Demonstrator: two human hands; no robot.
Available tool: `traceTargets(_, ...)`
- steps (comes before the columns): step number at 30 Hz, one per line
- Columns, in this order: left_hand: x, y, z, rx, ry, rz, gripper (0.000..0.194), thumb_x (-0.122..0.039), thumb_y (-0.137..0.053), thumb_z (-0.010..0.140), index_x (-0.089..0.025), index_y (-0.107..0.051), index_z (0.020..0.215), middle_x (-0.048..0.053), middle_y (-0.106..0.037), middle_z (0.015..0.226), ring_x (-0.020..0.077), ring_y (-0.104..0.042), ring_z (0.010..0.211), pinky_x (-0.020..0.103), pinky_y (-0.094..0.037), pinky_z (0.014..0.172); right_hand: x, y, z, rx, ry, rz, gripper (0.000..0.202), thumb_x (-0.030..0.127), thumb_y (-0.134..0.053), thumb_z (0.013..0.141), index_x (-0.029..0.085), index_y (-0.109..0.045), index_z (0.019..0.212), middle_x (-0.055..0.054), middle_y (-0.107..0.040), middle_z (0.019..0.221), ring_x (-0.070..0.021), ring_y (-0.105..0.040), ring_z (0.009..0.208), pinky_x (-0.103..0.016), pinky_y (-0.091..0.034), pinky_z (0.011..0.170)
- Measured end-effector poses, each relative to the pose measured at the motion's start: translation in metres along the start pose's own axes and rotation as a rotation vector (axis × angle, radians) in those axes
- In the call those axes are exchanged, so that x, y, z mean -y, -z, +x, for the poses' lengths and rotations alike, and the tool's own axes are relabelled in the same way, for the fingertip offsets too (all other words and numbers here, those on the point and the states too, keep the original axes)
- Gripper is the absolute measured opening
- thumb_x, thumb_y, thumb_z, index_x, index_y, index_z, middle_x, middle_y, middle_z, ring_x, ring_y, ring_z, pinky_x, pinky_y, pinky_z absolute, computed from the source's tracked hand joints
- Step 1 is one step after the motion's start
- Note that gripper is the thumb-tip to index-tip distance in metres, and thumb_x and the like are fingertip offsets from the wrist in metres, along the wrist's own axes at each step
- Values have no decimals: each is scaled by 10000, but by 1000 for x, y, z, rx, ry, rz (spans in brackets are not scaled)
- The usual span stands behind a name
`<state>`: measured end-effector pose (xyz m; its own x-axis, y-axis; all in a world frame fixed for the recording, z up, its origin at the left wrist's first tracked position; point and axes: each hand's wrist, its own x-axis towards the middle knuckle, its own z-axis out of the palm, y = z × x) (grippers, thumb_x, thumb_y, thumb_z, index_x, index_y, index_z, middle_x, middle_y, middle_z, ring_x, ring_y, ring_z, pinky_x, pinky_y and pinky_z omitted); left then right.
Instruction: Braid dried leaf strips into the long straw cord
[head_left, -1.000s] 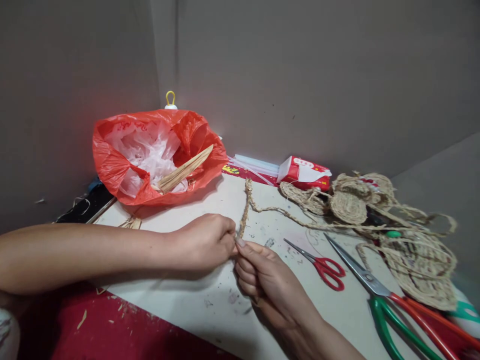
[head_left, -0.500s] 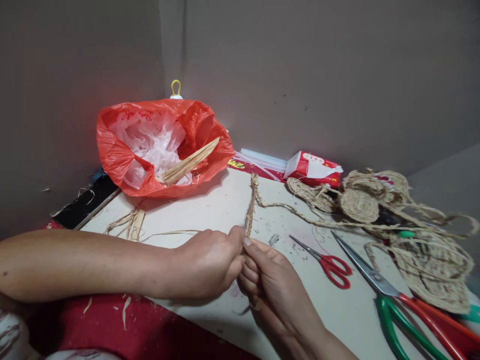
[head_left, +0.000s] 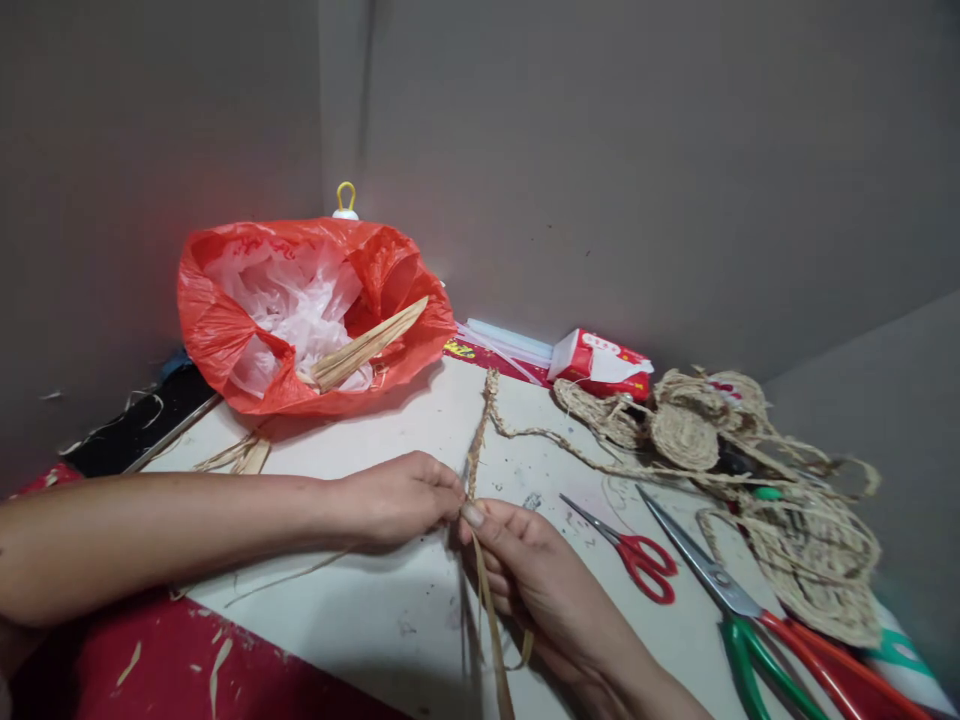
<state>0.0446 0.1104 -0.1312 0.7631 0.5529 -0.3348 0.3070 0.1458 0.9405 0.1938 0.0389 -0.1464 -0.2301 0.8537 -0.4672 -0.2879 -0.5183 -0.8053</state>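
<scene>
A braided straw cord [head_left: 480,440] runs down the white tabletop to my fingers, where loose flat strands [head_left: 491,630] hang below. My left hand [head_left: 409,497] is closed, its fingertips pinching the cord from the left. From the right, my right hand [head_left: 529,565] pinches the same spot between thumb and forefinger, the other fingers curled. A strand end curls under the right palm. The cord's far end trails off to the right toward woven straw pieces [head_left: 686,435]. Small red-handled scissors [head_left: 645,560] lie right of my right hand.
Large shears [head_left: 739,590] with green and red handles lie at the right. An orange-red plastic bag [head_left: 225,350] holding white plastic and a dry husk strip [head_left: 371,345] stands at the back left. A tissue pack [head_left: 600,365] sits by the wall, and a black flat object [head_left: 142,420] lies far left.
My left hand has turned from a fist over the cord to a fingertip pinch, lower down. Loose strands now show below the hands. The whole view has shifted slightly.
</scene>
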Motion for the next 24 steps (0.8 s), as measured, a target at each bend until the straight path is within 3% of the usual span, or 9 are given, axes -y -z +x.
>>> traceTargets(2, 0, 1, 2, -22, -68, 72, 199, -194, -437, 755, -119, -591, 653, -38, -457, 550, 72, -350, 516, 211, -287, 516, 2, 6, 0, 15, -2, -87, 364, 485, -654, 765, 153, -534, 676, 121, -235, 414, -31, -120, 378, -182, -74, 370)
traceTargets(7, -4, 7, 2, 11, -88, 152, 226, -199, -449, 785, -119, -600, 637, -34, -475, 575, 72, -384, 557, 207, -301, 540, 1, 13, 1, -12, 84, -321, 364, 494, -566, 831, 162, -532, 684, 80, -327, 480, -59, -220, 427, -190, -163, 405)
traceTargets(9, -3, 9, 2, 74, -66, 66, 233, -222, -465, 803, -120, -602, 645, -34, -474, 567, 63, -378, 530, 198, -292, 509, 0, 14, 0, -35, 131, -434, 363, 493, -536, 850, 162, -540, 699, 55, -383, 538, -76, -282, 477, -194, -227, 441)
traceTargets(12, 1, 12, 4, 196, 97, -201, 254, -353, -545, 798, -151, -544, 645, -84, -327, 447, 48, -215, 384, 203, -166, 374, 0, 13, -2, -62, 175, -546, 365, 500, -503, 864, 164, -550, 728, 28, -436, 598, -101, -342, 533, -210, -283, 484)
traceTargets(14, 3, 15, 6, 268, 210, -358, 299, -433, -612, 753, -170, -511, 652, -111, -236, 412, 41, -112, 347, 209, -75, 336, 1, 13, -3, -48, 184, -560, 360, 499, -483, 874, 166, -557, 759, 18, -459, 625, -110, -366, 554, -220, -308, 508)
traceTargets(17, 5, 18, 8, 324, 256, -449, 317, -443, -659, 718, -169, -511, 656, -120, -219, 410, 30, -90, 342, 195, -52, 325, 3, 14, -4, -11, 190, -555, 340, 480, -472, 887, 165, -564, 796, 0, -504, 685, -120, -400, 599, -233, -339, 557)
traceTargets(20, 4, 17, 8, 296, 260, -444, 282, -400, -652, 723, -164, -517, 650, -117, -239, 399, 26, -107, 337, 188, -66, 326, 6, 13, -5, 24, 176, -537, 313, 453, -480, 893, 165, -589, 837, -20, -552, 749, -137, -460, 666, -245, -375, 620)
traceTargets(24, 0, 11, 6, 150, 190, -326, 261, -359, -598, 747, -168, -494, 602, -105, -273, 350, 36, -149, 310, 209, -86, 332, 13, 12, -9, 68, 158, -522, 278, 417, -495, 895, 177, -636, 915, -37, -594, 819, -184, -527, 839, -282, -408, 781)
